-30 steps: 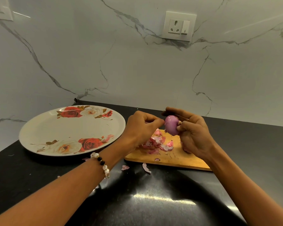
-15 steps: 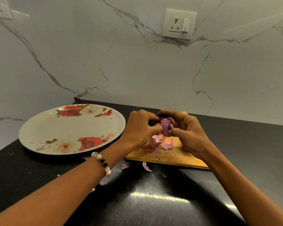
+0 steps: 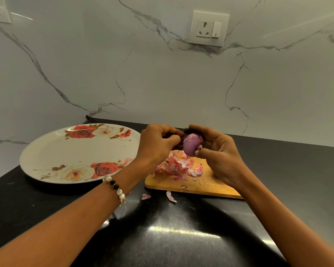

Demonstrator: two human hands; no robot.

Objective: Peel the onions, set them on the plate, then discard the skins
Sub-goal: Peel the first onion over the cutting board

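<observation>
Head view, only view available:

- Onion (image 3: 191, 144): purple, glossy, mostly bare; held in the air over the far end of the cutting board (image 3: 206, 185), clear of the plate (image 3: 46, 151)
- Right hand (image 3: 218, 157): grip curled round the onion, thumb under it, fingers behind and over the top
- Left hand (image 3: 156, 146): fingers curled tight, tips pinched at the onion's upper left edge; looks like a pinch on a scrap of skin, but the scrap itself too small to confirm
- Skins (image 3: 176, 166): loose pink pile on the board, directly below the onion; a few stray flakes (image 3: 171, 196) on the dark surface (image 3: 162, 237) just in front of the board
- Plate: floral, left of the board, nothing on it; no peeled onion set down yet
- Beaded bracelet (image 3: 117, 189) on left wrist; wall socket (image 3: 208, 28) on marble backsplash

Step in hand (judgement): peeling, late stage on this onion, last bits near the top end

Next move (judgement): pull the pinched bit away and drop it on the pile, check root end for remnants, then carry onion left to the plate; round and slick, so likely to roll unless placed gently; stray flakes to gather with the pile at discard
</observation>
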